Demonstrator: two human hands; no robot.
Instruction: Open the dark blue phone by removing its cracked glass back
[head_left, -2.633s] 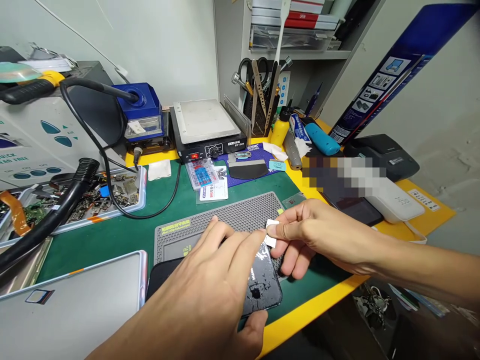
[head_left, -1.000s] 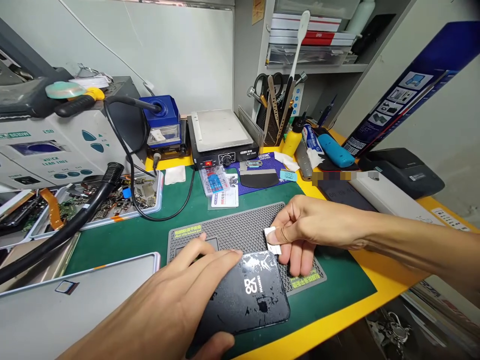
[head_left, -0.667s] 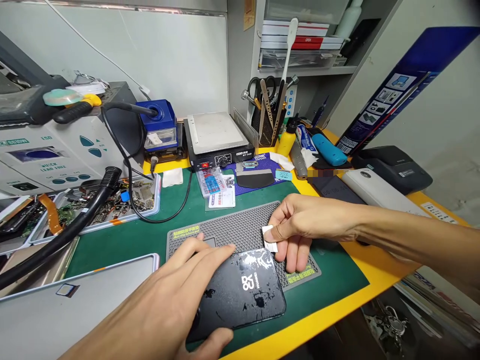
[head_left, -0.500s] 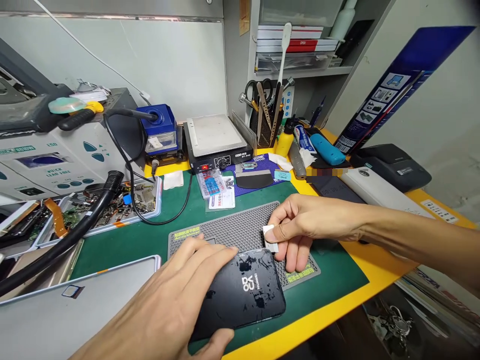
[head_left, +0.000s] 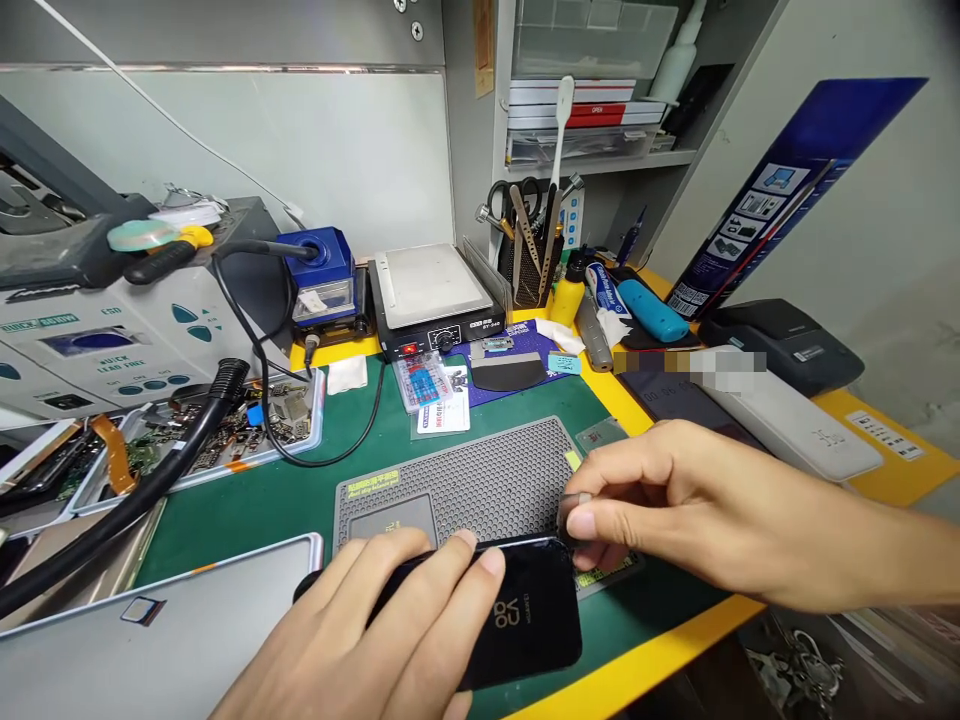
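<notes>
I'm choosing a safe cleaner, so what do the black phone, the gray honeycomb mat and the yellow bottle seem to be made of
Black phone: probably glass or glossy plastic, going by its smooth dark face and bright edge glint. Gray mat: likely silicone or rubber, matte, with a molded-looking honeycomb. Yellow bottle: apparently plastic, its body opaque and evenly colored.

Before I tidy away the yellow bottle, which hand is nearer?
Right: the right hand is in front of the yellow bottle, to its right; the left hand is farther off, left of the bottle, on the phone.
</notes>
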